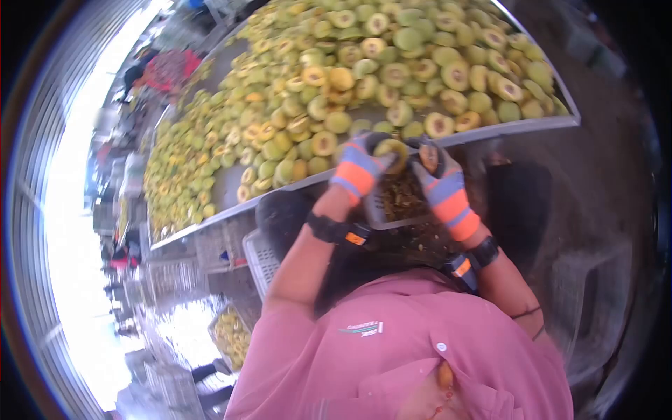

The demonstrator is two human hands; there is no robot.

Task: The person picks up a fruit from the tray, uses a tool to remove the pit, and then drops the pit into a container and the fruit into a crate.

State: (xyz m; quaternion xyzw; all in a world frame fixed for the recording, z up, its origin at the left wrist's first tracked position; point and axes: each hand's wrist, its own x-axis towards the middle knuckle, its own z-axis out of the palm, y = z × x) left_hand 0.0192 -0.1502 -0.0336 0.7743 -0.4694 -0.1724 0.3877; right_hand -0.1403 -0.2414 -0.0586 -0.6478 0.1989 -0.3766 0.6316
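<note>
My left hand [360,168], in a striped orange and grey-blue work glove with dark fingertips, is closed around a yellow-green stone fruit [393,155], which looks like a peach half. Close beside it, my right hand [442,183] in a matching glove grips a small brown-orange piece [428,158]; whether that is a tool handle or part of a fruit I cannot make out. Both hands are at the near edge of a metal-rimmed table [514,131] heaped with halved fruit [336,77], many halves showing brown centres.
Below my hands a basket [378,218] holds brown scraps. A white crate [260,259] stands to its left, and a crate of yellow fruit [232,336] sits on the wet floor. A person in red [171,70] is beyond the table's left side. More crates [591,301] stand right.
</note>
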